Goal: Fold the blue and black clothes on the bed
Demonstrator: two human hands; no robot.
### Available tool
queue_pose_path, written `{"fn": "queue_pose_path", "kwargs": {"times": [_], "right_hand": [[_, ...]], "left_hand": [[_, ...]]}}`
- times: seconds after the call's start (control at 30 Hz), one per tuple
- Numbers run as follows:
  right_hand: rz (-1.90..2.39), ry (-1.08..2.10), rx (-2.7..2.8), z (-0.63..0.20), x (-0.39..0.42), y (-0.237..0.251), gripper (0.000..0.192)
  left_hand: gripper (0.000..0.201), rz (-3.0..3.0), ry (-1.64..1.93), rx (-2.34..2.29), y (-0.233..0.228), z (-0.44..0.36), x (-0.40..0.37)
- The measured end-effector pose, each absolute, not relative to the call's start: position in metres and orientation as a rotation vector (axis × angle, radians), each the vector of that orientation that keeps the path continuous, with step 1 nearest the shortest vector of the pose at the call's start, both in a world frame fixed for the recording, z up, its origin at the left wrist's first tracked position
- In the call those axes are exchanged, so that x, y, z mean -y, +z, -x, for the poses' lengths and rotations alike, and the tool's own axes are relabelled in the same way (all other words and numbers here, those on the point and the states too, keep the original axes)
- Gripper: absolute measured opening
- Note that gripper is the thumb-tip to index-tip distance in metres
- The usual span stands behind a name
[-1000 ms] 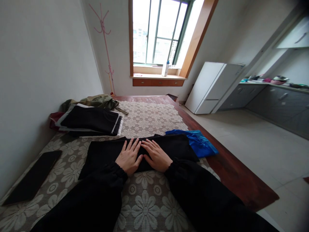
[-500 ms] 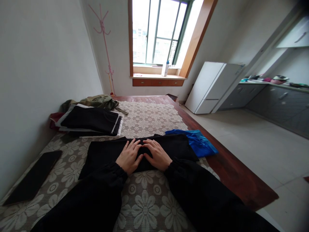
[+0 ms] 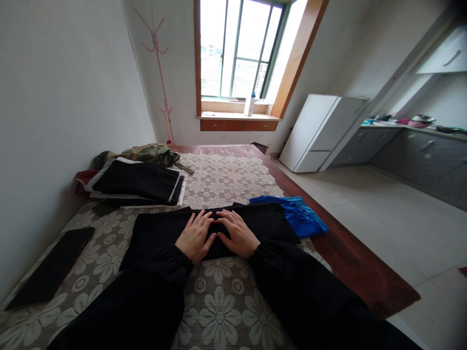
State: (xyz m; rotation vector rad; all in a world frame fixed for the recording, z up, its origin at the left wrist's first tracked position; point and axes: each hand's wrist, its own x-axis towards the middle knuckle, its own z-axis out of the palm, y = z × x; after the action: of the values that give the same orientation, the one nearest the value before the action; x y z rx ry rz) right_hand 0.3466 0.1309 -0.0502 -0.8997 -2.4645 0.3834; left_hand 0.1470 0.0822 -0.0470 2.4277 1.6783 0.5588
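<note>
A folded black garment (image 3: 156,233) lies as a long flat strip across the lace-covered table in front of me. My left hand (image 3: 196,236) rests palm down on its middle, fingers spread. Beside it my right hand (image 3: 237,233) lies flat on the same cloth, fingers stretched out. The two hands almost meet at the thumbs and index fingers. A crumpled blue garment (image 3: 304,216) lies at the right end of the black one, partly beneath it. What kind of garment the black one is, I cannot tell.
A stack of folded dark clothes (image 3: 136,181) sits at the left by the wall, with an olive green garment (image 3: 153,153) behind it. A flat black slab (image 3: 51,267) lies at the near left. The table's wooden edge (image 3: 357,262) runs down the right side. A white fridge (image 3: 310,131) stands beyond.
</note>
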Motion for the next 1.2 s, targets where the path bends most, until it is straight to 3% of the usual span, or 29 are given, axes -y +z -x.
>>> {"fn": "queue_pose_path", "kwargs": {"times": [1.2], "right_hand": [[0.897,0.350,2.454,-0.3469,-0.1306,-0.0480,0.037]], "left_hand": [[0.039,-2.430,0.566,-1.669,-0.0474,-0.1461,-0.0823]]}}
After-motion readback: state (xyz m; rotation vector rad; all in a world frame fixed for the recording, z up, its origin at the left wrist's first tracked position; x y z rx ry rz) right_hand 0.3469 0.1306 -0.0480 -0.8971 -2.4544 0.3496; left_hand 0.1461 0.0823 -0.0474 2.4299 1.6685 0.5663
